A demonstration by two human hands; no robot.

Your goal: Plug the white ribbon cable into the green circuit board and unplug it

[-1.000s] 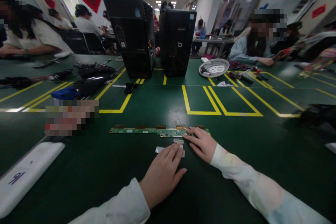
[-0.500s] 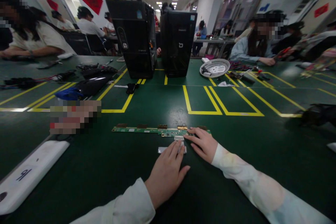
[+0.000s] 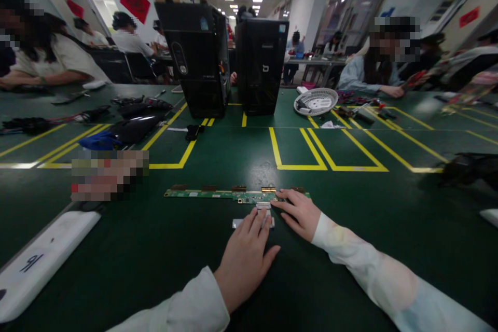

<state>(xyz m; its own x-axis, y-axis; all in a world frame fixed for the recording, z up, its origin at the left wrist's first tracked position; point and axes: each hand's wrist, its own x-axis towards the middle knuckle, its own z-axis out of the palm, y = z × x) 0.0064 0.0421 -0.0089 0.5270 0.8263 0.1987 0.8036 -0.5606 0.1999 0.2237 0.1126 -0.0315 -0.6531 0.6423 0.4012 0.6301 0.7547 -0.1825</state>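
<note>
A long, narrow green circuit board [image 3: 202,194] lies flat on the dark green table, with several brownish tabs along its far edge. My right hand [image 3: 302,213] rests on the board's right end, fingers stretched and apart, covering part of it. Nearer to me, my left hand [image 3: 247,251] lies palm down with fingers extended and thumb apart. Its fingertips press on a pale flat cable [image 3: 263,206] at the board's near edge. A silvery strip [image 3: 237,223] shows partly from beneath those fingers. Neither hand grips anything.
Two black computer towers [image 3: 192,57] stand ahead. A white basket [image 3: 315,101] sits right of them. At left are a white power strip [image 3: 49,259], a blue item [image 3: 99,140] and black cables [image 3: 142,105]. Yellow tape [image 3: 301,167] marks the table. Other people sit around.
The view has shifted slightly. My left fingertips have slid a little back, exposing more of the pale cable; my right hand stays on the board.
</note>
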